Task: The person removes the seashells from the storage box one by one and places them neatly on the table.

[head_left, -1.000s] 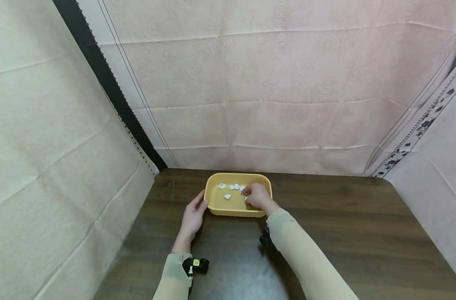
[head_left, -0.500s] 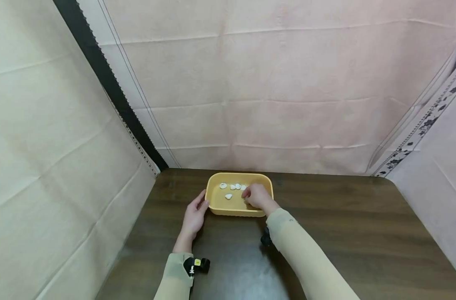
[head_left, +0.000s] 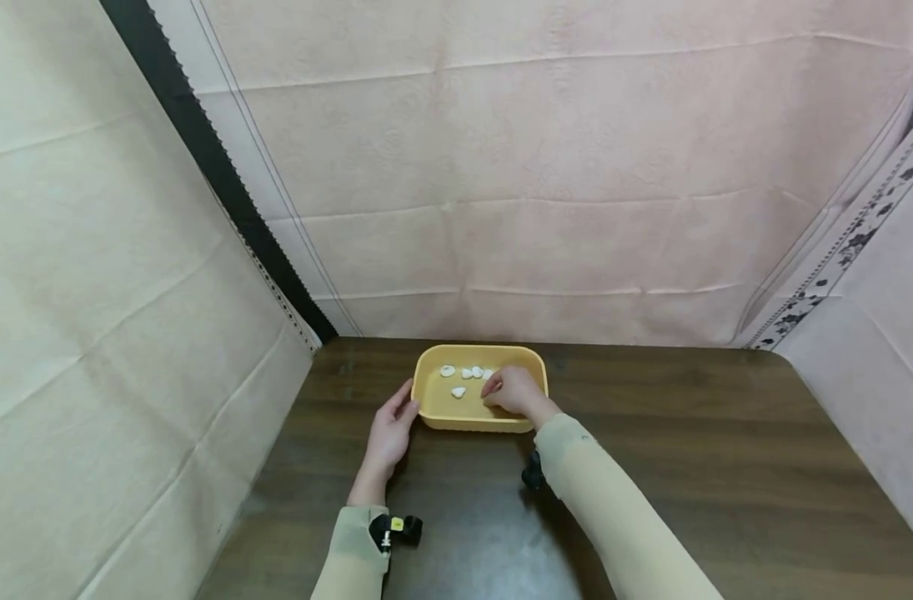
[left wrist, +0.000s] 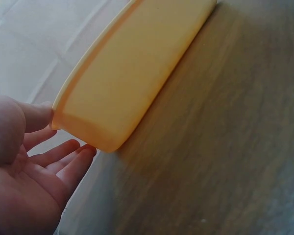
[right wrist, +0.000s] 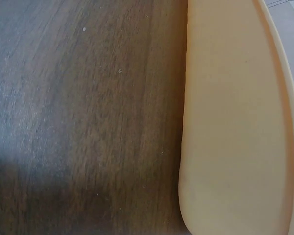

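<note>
A shallow yellow tray [head_left: 437,418] sits on the dark wooden table. My left hand [head_left: 390,427] holds its near left corner; in the left wrist view the thumb meets the rim and the other fingers lie against the wall below. Inside the tray, my right hand [head_left: 518,392] reaches in from the right with curled fingers low over the floor, thumb and index together around a small white piece that they now hide. Several small white pieces lie left of it: an oval one [head_left: 447,371], a short row [head_left: 477,372] and a roughly heart-shaped one [head_left: 459,392].
The brown table [head_left: 651,450] spreads around the tray, whose far side is near the back edge. Pale cloth [head_left: 546,192] hangs behind, with more at both sides. A dark camera [head_left: 407,530] is strapped to the left wrist.
The white piece seen at my right fingertips earlier is now hidden, and those fingers have closed in and shifted slightly left. My left hand stays at the tray's corner.
</note>
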The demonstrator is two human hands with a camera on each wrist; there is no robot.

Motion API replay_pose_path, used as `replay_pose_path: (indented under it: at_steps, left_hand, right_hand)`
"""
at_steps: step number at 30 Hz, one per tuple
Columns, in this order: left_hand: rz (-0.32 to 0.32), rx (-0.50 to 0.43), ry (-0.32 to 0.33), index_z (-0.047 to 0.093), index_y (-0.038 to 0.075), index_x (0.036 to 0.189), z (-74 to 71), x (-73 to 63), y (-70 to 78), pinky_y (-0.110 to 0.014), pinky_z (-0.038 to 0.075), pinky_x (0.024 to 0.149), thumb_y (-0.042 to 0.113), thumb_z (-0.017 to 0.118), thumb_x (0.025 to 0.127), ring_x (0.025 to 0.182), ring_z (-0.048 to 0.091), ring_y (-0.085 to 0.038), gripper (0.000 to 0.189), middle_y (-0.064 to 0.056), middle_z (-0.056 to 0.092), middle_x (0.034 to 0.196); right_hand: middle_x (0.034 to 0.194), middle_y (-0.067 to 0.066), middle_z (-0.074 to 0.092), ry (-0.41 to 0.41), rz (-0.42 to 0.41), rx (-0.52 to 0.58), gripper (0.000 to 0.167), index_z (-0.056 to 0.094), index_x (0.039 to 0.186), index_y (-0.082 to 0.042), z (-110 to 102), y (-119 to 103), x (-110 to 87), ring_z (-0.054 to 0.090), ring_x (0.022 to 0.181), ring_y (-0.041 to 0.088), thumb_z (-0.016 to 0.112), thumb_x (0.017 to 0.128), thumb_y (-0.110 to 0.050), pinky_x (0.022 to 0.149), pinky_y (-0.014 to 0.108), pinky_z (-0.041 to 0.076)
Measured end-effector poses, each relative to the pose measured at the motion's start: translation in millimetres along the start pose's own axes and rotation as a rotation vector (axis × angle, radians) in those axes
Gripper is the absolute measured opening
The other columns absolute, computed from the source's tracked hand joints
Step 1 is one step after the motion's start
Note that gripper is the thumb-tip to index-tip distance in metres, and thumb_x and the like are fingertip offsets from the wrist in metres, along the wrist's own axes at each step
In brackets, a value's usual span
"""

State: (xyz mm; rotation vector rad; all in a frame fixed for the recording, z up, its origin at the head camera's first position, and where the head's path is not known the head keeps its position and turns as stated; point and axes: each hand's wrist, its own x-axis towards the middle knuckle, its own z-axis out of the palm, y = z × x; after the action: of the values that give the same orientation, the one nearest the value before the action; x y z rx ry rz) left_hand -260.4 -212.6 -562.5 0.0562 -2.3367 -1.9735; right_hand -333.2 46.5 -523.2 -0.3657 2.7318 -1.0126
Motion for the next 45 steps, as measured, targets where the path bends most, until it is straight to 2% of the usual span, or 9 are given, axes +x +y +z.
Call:
replay_pose_path:
  at_steps: [6, 12, 15, 19, 23, 27, 33, 40, 45]
  left_hand:
    - [0.000, -0.001, -0.004, 0.048, 0.008, 0.162, 0.7, -0.3, 0.3, -0.049, 0.036, 0.123, 0.013, 0.056, 0.113, 0.152, 0.043, -0.030, 0.050, -0.013, 0.044, 0.167]
    - [-0.019, -0.008, -0.009, 0.046, 0.009, 0.163, 1.5, -1.3, 2.1, -0.049, 0.036, 0.124, 0.014, 0.055, 0.113, 0.152, 0.042, -0.030, 0.051, -0.012, 0.043, 0.167]
    - [-0.031, -0.008, -0.006, 0.046, 0.011, 0.163, 2.1, -0.8, 1.9, -0.049, 0.036, 0.124, 0.015, 0.055, 0.114, 0.153, 0.042, -0.029, 0.050, -0.010, 0.043, 0.168]
    - [-0.028, -0.003, -0.007, 0.046, 0.012, 0.163, 2.9, 0.6, 0.8, -0.050, 0.036, 0.124, 0.016, 0.055, 0.114, 0.153, 0.041, -0.029, 0.050, -0.010, 0.043, 0.168]
    - [-0.032, -0.002, -0.009, 0.046, 0.013, 0.163, 3.3, 1.0, -0.6, -0.050, 0.036, 0.124, 0.017, 0.055, 0.114, 0.154, 0.041, -0.029, 0.051, -0.009, 0.042, 0.168]
    - [-0.040, -0.005, -0.010, 0.046, 0.013, 0.164, 3.4, 0.5, -1.4, -0.050, 0.035, 0.124, 0.018, 0.054, 0.114, 0.154, 0.040, -0.029, 0.051, -0.009, 0.042, 0.169]
    - [-0.052, -0.005, -0.018, 0.045, 0.012, 0.164, 3.5, -2.0, 0.2, -0.049, 0.035, 0.124, 0.018, 0.054, 0.114, 0.155, 0.039, -0.029, 0.051, -0.009, 0.041, 0.169]
    - [-0.058, 0.007, -0.014, 0.045, 0.012, 0.164, 1.6, -1.2, 1.1, -0.049, 0.036, 0.124, 0.020, 0.054, 0.115, 0.155, 0.038, -0.027, 0.051, -0.007, 0.042, 0.169]
    - [-0.039, 0.004, -0.007, 0.046, 0.011, 0.163, 1.1, -0.9, 2.3, -0.049, 0.035, 0.124, 0.021, 0.055, 0.114, 0.155, 0.038, -0.028, 0.051, -0.007, 0.043, 0.168]
  right_hand:
    - [0.091, -0.004, 0.074, 0.035, 0.014, -0.008, 0.005, 0.082, 0.091, -0.012, 2, 3, -0.6, 0.062, 0.084, 0.016, 0.083, 0.092, -0.016, 0.080, 0.032, 0.052]
    - [0.101, 0.000, 0.076, 0.040, 0.017, 0.034, 0.014, 0.084, 0.105, -0.010, 0, 2, -1.2, 0.063, 0.088, 0.018, 0.075, 0.099, -0.019, 0.077, 0.031, 0.052]
    - [0.102, 0.001, 0.075, 0.028, 0.018, 0.109, 0.018, 0.083, 0.109, -0.009, -3, 2, -2.0, 0.064, 0.087, 0.017, 0.073, 0.102, -0.022, 0.075, 0.029, 0.053]
    - [0.092, 0.007, 0.074, 0.031, 0.006, 0.266, 0.020, 0.081, 0.109, -0.007, -10, 4, -6.2, 0.065, 0.077, 0.016, 0.075, 0.102, -0.024, 0.070, 0.029, 0.055]
    - [0.089, 0.016, 0.072, 0.050, -0.016, 0.428, 0.023, 0.080, 0.108, -0.005, -18, 8, -16.9, 0.063, 0.073, 0.017, 0.080, 0.100, -0.027, 0.073, 0.037, 0.060]
    - [0.093, 0.015, 0.074, 0.085, -0.049, 0.523, 0.029, 0.080, 0.110, -0.001, -26, 17, -29.5, 0.068, 0.077, 0.018, 0.084, 0.096, -0.026, 0.077, 0.038, 0.065]
    - [0.090, 0.008, 0.073, 0.126, -0.073, 0.531, 0.035, 0.077, 0.116, 0.002, -37, 35, -54.5, 0.069, 0.077, 0.021, 0.089, 0.091, -0.021, 0.074, 0.037, 0.065]
    - [0.097, 0.009, 0.074, 0.176, -0.072, 0.516, 0.039, 0.077, 0.116, -0.003, -52, 60, -74.9, 0.067, 0.087, 0.025, 0.091, 0.089, -0.028, 0.080, 0.050, 0.064]
    - [0.096, 0.010, 0.076, 0.180, -0.058, 0.482, 0.037, 0.077, 0.116, -0.002, -60, 82, -82.6, 0.069, 0.086, 0.025, 0.090, 0.090, -0.024, 0.079, 0.046, 0.064]
